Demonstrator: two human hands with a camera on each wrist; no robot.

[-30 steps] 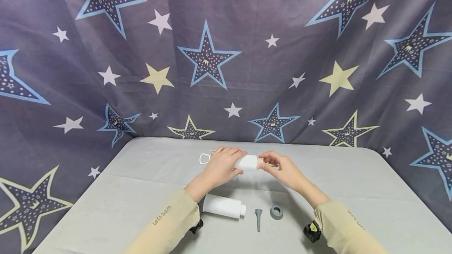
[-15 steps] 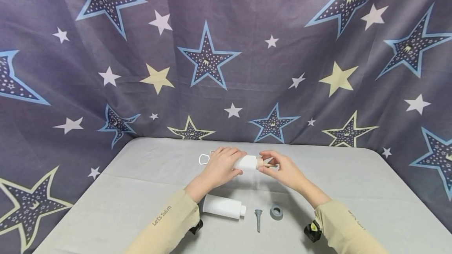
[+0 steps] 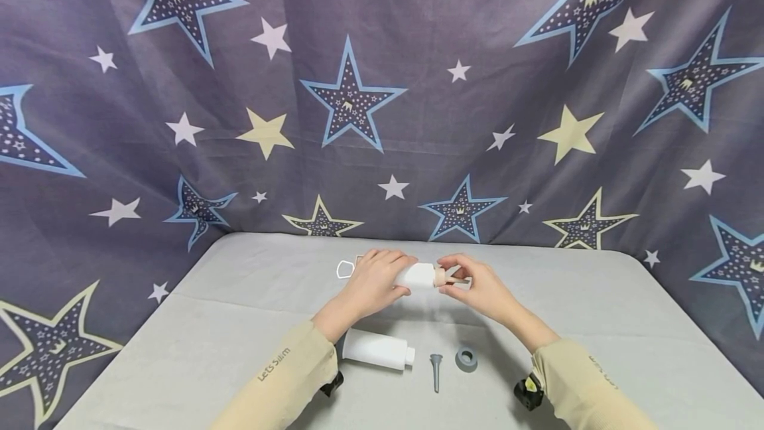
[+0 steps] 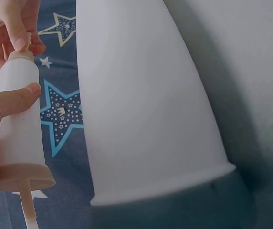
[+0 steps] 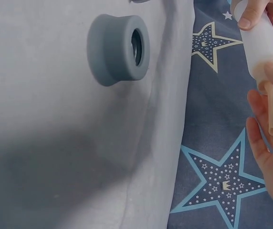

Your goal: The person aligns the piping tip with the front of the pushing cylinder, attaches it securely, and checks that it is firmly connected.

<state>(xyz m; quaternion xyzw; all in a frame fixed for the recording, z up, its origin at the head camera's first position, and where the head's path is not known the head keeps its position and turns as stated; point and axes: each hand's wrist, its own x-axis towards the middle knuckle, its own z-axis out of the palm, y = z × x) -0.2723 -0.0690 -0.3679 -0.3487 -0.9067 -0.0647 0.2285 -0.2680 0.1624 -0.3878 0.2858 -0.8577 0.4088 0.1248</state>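
Observation:
A white cylindrical tube like a large syringe point(image 3: 416, 275) is raised over the far part of the table, lying sideways. My left hand point(image 3: 371, 282) grips its barrel, the thumb point(image 4: 24, 99) pressing along the white side. At its left end are a beige end cap point(image 4: 24, 176) with a rod, and a white ring handle point(image 3: 344, 269). My right hand point(image 3: 477, 287) pinches the beige nozzle cap point(image 5: 272, 107) at the other end between thumb and fingers. The slim nozzle points out past the fingers toward the right palm.
A second white tube point(image 3: 376, 350) lies near the left sleeve, large in the left wrist view point(image 4: 141, 109). Right of it lie a grey slim nozzle point(image 3: 436, 373) and a grey ring-shaped cap point(image 3: 467, 359). A star-patterned curtain point(image 3: 382, 98) hangs behind the grey table point(image 3: 573, 324).
My right fingers have shifted slightly around the beige nozzle cap. The left hand holds the barrel in the same place, and the items on the table have not moved.

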